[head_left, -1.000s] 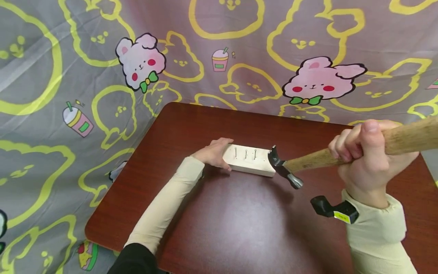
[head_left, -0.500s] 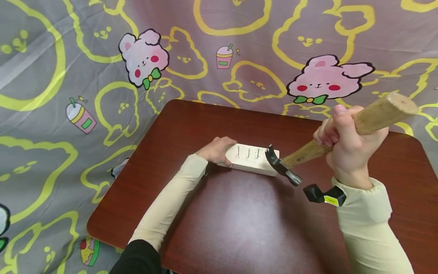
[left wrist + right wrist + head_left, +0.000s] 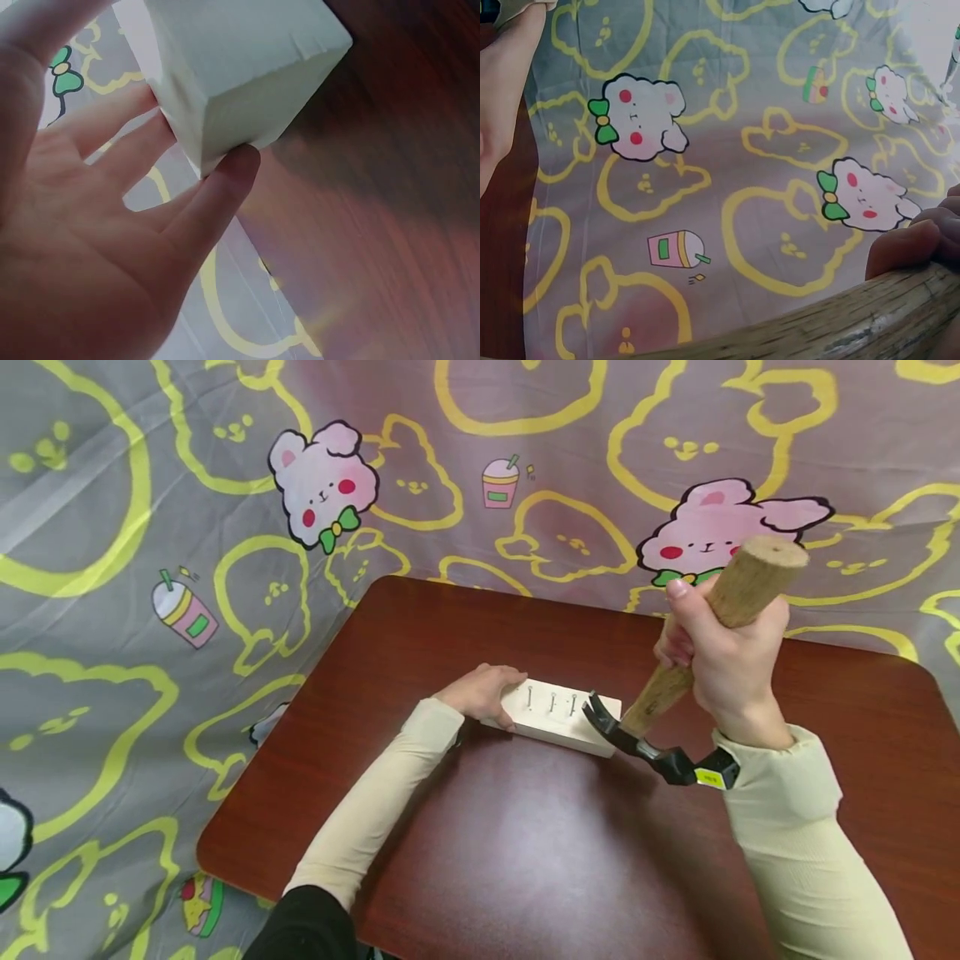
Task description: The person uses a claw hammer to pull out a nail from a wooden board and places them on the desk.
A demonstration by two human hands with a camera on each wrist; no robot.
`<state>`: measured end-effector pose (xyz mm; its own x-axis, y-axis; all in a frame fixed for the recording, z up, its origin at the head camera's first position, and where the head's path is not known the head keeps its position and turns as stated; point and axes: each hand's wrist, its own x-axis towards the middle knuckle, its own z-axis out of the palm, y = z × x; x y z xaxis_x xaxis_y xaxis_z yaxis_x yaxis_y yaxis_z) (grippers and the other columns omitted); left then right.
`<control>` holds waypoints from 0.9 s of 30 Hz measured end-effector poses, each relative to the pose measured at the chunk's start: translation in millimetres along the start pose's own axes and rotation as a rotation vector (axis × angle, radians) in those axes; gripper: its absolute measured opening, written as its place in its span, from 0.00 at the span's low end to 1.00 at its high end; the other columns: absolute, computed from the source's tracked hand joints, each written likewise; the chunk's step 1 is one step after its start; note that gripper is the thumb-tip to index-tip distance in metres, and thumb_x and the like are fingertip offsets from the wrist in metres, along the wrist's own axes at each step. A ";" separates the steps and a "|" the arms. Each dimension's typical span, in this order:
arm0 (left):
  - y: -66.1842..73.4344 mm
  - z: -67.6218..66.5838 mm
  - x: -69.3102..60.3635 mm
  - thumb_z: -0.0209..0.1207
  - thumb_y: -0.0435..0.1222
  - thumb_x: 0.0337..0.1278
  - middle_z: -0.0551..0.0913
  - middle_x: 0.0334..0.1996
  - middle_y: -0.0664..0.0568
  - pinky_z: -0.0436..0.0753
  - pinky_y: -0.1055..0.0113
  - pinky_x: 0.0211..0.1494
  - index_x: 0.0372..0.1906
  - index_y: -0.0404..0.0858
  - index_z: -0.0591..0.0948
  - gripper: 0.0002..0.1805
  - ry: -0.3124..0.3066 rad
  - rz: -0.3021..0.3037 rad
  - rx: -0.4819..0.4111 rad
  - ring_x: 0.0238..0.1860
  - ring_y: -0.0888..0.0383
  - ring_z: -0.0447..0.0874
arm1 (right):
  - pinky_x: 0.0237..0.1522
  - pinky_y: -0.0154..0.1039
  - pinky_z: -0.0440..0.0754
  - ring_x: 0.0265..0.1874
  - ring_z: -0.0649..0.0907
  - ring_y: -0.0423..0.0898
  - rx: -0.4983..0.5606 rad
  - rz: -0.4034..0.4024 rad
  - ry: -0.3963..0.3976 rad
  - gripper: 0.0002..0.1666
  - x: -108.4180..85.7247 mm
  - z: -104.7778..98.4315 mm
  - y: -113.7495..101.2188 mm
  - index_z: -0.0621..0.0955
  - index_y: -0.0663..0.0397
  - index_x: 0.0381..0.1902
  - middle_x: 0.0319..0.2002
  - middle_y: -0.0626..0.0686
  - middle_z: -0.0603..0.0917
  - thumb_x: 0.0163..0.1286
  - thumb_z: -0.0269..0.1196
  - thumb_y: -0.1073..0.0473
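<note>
A pale wooden block [image 3: 558, 731] lies on the table, with three nails [image 3: 552, 703] standing partly out of its top. My left hand [image 3: 480, 695] grips the block's left end, thumb on the near side and fingers toward the far side; the left wrist view shows the fingertips against the block [image 3: 247, 52]. My right hand [image 3: 731, 660] grips the wooden handle of a claw hammer [image 3: 660, 697], butt end up. Its claw hangs at the block's right end, just right of the rightmost nail; contact is unclear. The wrist camera hides the striking face.
The dark red-brown table [image 3: 540, 852] has rounded corners. A cartoon-printed curtain [image 3: 420, 460] hangs behind it and along its left side. A black wrist camera [image 3: 678, 768] sticks out from the right sleeve, overlapping the hammer head in the head view.
My right hand has moved left and slightly up, swinging the hammer handle from nearly level to steep. The claw stays near the block's right end. My left hand keeps its grip on the block.
</note>
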<state>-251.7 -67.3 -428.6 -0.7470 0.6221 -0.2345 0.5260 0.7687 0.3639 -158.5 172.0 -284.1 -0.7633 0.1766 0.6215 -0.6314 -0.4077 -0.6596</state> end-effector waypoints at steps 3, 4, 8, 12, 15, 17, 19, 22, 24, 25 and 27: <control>0.2 0.5 1.0 0.77 0.43 0.35 0.69 0.69 0.49 0.62 0.66 0.74 0.70 0.38 0.66 0.51 -0.008 -0.012 -0.005 0.71 0.54 0.65 | 0.07 0.37 0.55 0.04 0.58 0.45 -0.004 0.042 -0.032 0.18 2.1 1.1 3.0 0.66 0.69 0.12 0.05 0.53 0.62 0.59 0.56 0.79; 0.1 0.7 1.4 0.77 0.43 0.35 0.70 0.69 0.49 0.62 0.67 0.73 0.70 0.38 0.67 0.52 -0.007 -0.011 -0.006 0.71 0.55 0.66 | 0.07 0.37 0.55 0.04 0.58 0.45 -0.006 0.058 -0.041 0.18 3.1 1.7 3.7 0.66 0.69 0.12 0.06 0.53 0.62 0.59 0.56 0.79; -1.0 0.5 2.2 0.78 0.43 0.33 0.71 0.68 0.49 0.64 0.67 0.73 0.70 0.38 0.68 0.51 0.010 -0.008 -0.011 0.70 0.55 0.67 | 0.07 0.36 0.56 0.05 0.58 0.45 -0.053 0.130 -0.052 0.19 7.4 5.3 6.3 0.68 0.66 0.12 0.06 0.52 0.63 0.60 0.59 0.76; -2.4 0.1 2.9 0.78 0.44 0.33 0.71 0.68 0.48 0.64 0.65 0.73 0.69 0.38 0.69 0.51 0.013 -0.006 0.001 0.70 0.54 0.67 | 0.07 0.36 0.58 0.05 0.60 0.45 -0.128 0.178 -0.064 0.18 11.1 7.8 11.4 0.70 0.65 0.13 0.06 0.53 0.65 0.61 0.61 0.73; -2.8 0.4 2.9 0.78 0.45 0.32 0.71 0.68 0.49 0.64 0.65 0.73 0.69 0.37 0.69 0.51 0.009 -0.009 0.006 0.70 0.54 0.67 | 0.07 0.37 0.60 0.05 0.61 0.45 -0.147 0.216 -0.089 0.18 13.2 8.2 15.4 0.71 0.65 0.14 0.07 0.53 0.66 0.61 0.61 0.72; -2.3 0.0 2.4 0.78 0.44 0.32 0.71 0.68 0.49 0.64 0.65 0.73 0.69 0.37 0.69 0.52 0.008 -0.007 -0.003 0.70 0.54 0.67 | 0.08 0.37 0.60 0.05 0.62 0.45 -0.148 0.243 -0.105 0.18 15.1 8.7 17.4 0.72 0.65 0.14 0.07 0.52 0.66 0.61 0.62 0.71; -1.8 -0.5 2.1 0.78 0.45 0.32 0.71 0.68 0.49 0.63 0.66 0.73 0.69 0.37 0.69 0.52 0.009 -0.003 -0.009 0.70 0.54 0.67 | 0.08 0.37 0.60 0.05 0.61 0.45 -0.155 0.268 -0.118 0.19 17.2 9.6 19.0 0.71 0.64 0.13 0.06 0.51 0.65 0.62 0.62 0.70; -0.7 -1.4 1.6 0.78 0.44 0.32 0.71 0.68 0.48 0.63 0.66 0.73 0.69 0.36 0.69 0.52 0.010 -0.003 -0.016 0.70 0.54 0.67 | 0.08 0.37 0.59 0.05 0.60 0.45 -0.177 0.303 -0.115 0.20 20.1 12.6 21.5 0.71 0.62 0.12 0.06 0.50 0.64 0.63 0.62 0.68; -0.3 -1.8 1.2 0.78 0.44 0.32 0.71 0.68 0.48 0.63 0.66 0.73 0.69 0.37 0.69 0.51 0.010 -0.008 -0.018 0.70 0.53 0.67 | 0.09 0.37 0.58 0.05 0.60 0.44 -0.198 0.328 -0.114 0.21 21.4 15.0 23.4 0.71 0.62 0.12 0.06 0.50 0.64 0.64 0.62 0.66; -0.2 -1.9 1.0 0.78 0.44 0.32 0.71 0.68 0.48 0.63 0.66 0.73 0.69 0.37 0.69 0.51 0.009 -0.011 -0.020 0.70 0.53 0.67 | 0.09 0.37 0.58 0.05 0.60 0.44 -0.207 0.339 -0.112 0.21 22.0 16.4 24.6 0.71 0.62 0.12 0.06 0.49 0.64 0.64 0.62 0.66; -0.2 -1.8 0.7 0.78 0.43 0.32 0.71 0.68 0.48 0.63 0.66 0.73 0.69 0.37 0.69 0.51 0.011 -0.016 -0.029 0.70 0.53 0.67 | 0.08 0.37 0.59 0.05 0.61 0.44 -0.220 0.358 -0.122 0.21 23.3 18.7 26.6 0.70 0.61 0.12 0.06 0.49 0.64 0.64 0.63 0.65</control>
<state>-253.1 -67.3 -427.2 -0.7594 0.6084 -0.2307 0.5025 0.7736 0.3861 -190.5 148.5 -279.2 -0.9259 -0.0534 0.3741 -0.3543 -0.2210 -0.9086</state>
